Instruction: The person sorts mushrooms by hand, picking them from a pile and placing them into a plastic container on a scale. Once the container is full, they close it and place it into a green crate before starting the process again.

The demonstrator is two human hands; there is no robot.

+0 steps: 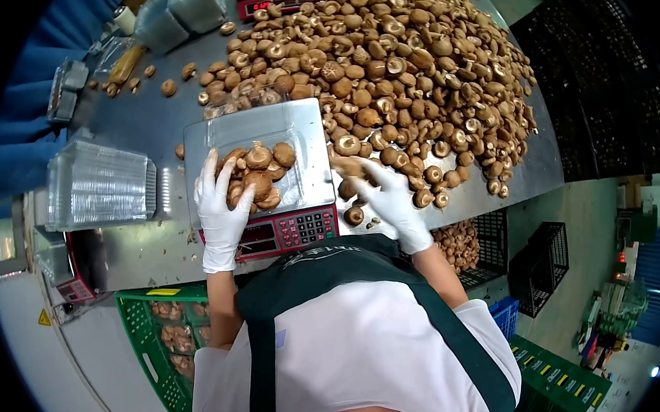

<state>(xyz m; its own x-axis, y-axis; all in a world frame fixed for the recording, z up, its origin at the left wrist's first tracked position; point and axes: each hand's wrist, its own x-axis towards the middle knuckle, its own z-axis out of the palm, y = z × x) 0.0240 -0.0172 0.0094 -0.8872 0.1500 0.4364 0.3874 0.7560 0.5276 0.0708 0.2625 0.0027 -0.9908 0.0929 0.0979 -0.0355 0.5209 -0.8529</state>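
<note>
A red scale with a metal plate point(313, 141) stands on the steel table, and on it lies a clear plastic tray with several brown mushrooms point(260, 156). My left hand point(223, 199), in a white glove, rests at the left side of these mushrooms, fingers spread and touching the tray's edge. To the right of the scale is my right hand point(392, 202), also gloved and partly blurred. Its fingertips are at a brown mushroom point(347, 166), also blurred, by the scale's right edge. A large heap of mushrooms point(399, 67) lies beyond.
Stacked clear trays point(101, 184) stand at the left, more trays point(195, 5) at the back. A second scale point(282, 3) is behind. A green crate point(141, 334) with packed mushrooms sits below left; black crates point(602, 87) stand at the right.
</note>
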